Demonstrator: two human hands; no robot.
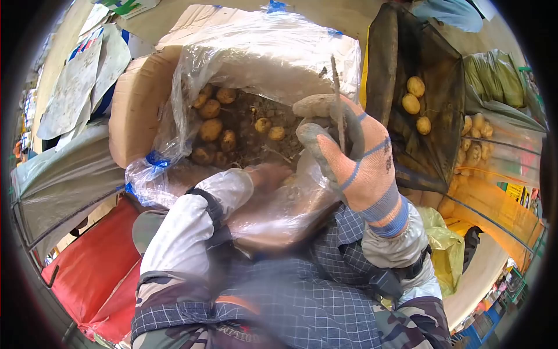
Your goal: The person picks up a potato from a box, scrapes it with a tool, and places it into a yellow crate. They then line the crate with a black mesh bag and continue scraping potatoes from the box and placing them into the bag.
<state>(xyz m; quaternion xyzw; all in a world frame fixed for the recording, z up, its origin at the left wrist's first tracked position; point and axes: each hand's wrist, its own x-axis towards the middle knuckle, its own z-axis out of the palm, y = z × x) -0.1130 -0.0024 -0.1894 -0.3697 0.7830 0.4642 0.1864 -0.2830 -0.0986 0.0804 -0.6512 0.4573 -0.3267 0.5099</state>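
Observation:
My right hand (369, 160), in an orange and grey glove, is raised over the right side of a plastic-lined cardboard box (139, 104). Its thumb and fingers close round a thin, dirty brown stick-like thing (337, 87) that stands roughly upright. Down in the box, my left hand (270, 175) is smeared by motion near the front plastic edge, and its fingers cannot be made out. Loose soil (250, 122) lies in the box with several potatoes (210, 129), mostly on the left. Two small potatoes (276, 133) lie nearer the middle.
Right of the box, a dark open bag (433, 99) holds three potatoes (415, 86). Beyond it, more potatoes (478, 136) lie under clear plastic. A red bag (96, 262) is at lower left, an orange sack (494, 209) at right, and flattened cardboard (75, 87) at upper left.

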